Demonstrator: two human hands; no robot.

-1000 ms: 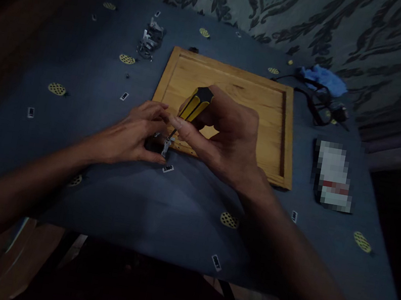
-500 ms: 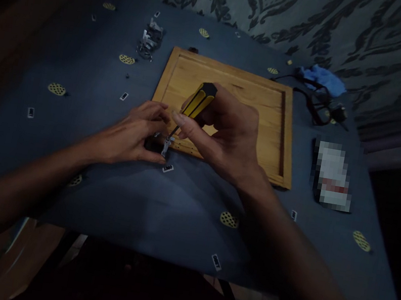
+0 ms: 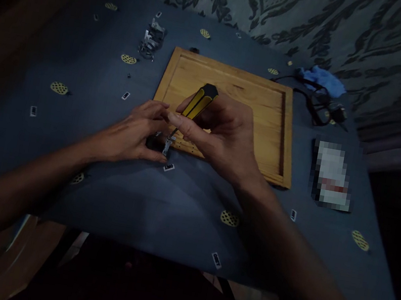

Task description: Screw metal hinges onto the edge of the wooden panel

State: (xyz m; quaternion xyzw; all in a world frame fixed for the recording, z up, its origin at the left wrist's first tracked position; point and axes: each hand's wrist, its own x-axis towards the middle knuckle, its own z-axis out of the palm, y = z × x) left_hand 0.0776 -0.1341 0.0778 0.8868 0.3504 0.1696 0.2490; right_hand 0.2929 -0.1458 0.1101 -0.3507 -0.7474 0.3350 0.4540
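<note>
My right hand (image 3: 226, 134) is closed around the yellow-and-black handle of a screwdriver (image 3: 201, 101). The shaft slants down to a small metal cabinet hinge (image 3: 166, 147) at the near left corner of a framed wooden panel (image 3: 231, 81), which looks like a cabinet door. My left hand (image 3: 136, 131) curls about that hinge, thumb at its near end and fingers over the panel's corner. Its fingertips are partly hidden, and the screwdriver's tip is too small to make out clearly.
More metal hinges (image 3: 152, 39) lie in a group at the back left, with a tiny screw-like piece (image 3: 129, 75) nearer. Eyeglasses (image 3: 317, 108) and a crumpled blue cloth (image 3: 323, 81) are at the back right. A blurred-out rectangular item (image 3: 330, 174) lies right of the panel.
The right thumb and fingers have shifted slightly on the screwdriver, and its handle has turned a little. The left hand stays at the hinge.
</note>
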